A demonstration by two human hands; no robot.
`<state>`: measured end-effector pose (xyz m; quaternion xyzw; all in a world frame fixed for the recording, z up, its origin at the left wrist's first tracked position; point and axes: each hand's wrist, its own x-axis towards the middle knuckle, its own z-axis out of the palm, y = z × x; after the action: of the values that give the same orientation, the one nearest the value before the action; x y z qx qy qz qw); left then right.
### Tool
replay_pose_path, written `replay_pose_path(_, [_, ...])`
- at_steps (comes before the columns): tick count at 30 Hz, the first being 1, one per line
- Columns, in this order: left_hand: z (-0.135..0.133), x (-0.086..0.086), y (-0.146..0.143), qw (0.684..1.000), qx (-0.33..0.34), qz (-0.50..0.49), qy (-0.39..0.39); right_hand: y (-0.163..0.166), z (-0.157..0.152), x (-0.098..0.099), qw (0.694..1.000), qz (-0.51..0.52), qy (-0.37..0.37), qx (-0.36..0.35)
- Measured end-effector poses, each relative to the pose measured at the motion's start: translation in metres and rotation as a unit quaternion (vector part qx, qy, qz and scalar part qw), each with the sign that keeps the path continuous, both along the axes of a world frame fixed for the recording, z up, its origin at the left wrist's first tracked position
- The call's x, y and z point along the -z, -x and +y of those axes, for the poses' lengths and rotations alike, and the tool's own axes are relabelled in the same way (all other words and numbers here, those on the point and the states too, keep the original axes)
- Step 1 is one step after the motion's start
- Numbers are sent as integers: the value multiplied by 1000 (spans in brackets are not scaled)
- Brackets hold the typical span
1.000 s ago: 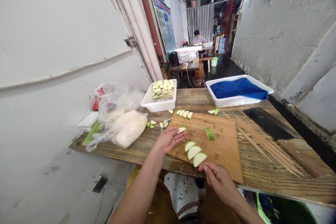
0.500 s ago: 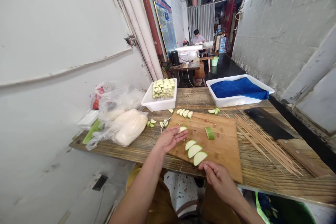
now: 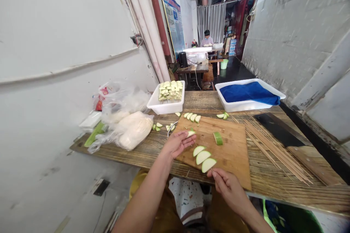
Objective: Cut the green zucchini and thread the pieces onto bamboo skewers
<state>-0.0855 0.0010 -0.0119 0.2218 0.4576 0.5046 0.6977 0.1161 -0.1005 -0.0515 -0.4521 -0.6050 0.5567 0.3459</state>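
Between the fingers and thumb of my left hand (image 3: 178,143) is a pale green-edged vegetable slice (image 3: 191,133), near the skewer's bare tip. My right hand (image 3: 225,182) pinches the near end of a thin skewer (image 3: 195,141) that carries several half-round slices (image 3: 203,157), pale with green skin. Both hands are over the wooden cutting board (image 3: 237,142). On the board lies an uncut green-skinned chunk (image 3: 218,138), and a row of slices (image 3: 192,117) rests at its far left edge.
A white tray (image 3: 166,109) holds stacked skewered slices. Another white tray (image 3: 240,107) has a blue cloth (image 3: 246,93) in it. Bare skewers (image 3: 273,149) and a cleaver (image 3: 281,130) lie at right. Plastic bags (image 3: 133,127) sit at left. A person (image 3: 207,39) sits in the background.
The view has shifted very slightly. Both hands, the skewer and the slices hold nearly the same positions.
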Motion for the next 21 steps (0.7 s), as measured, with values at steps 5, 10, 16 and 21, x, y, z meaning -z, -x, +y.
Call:
replay_pose_path(5, [0, -2, -1, 1000, -4, -5, 3, 0, 0, 2, 1000, 13, -5, 0])
replay_pose_path(10, [0, -2, -1, 1000, -14, -6, 6, 0, -1, 2, 1000, 10, -8, 1])
replay_pose_path(16, [-1, -1, -2, 1000, -7, -16, 6, 0, -1, 2, 1000, 10, -9, -1])
replay_pose_path(21, [-2, 0, -2, 999, -14, -31, 7, 1, -1, 3, 1000, 11, -13, 4])
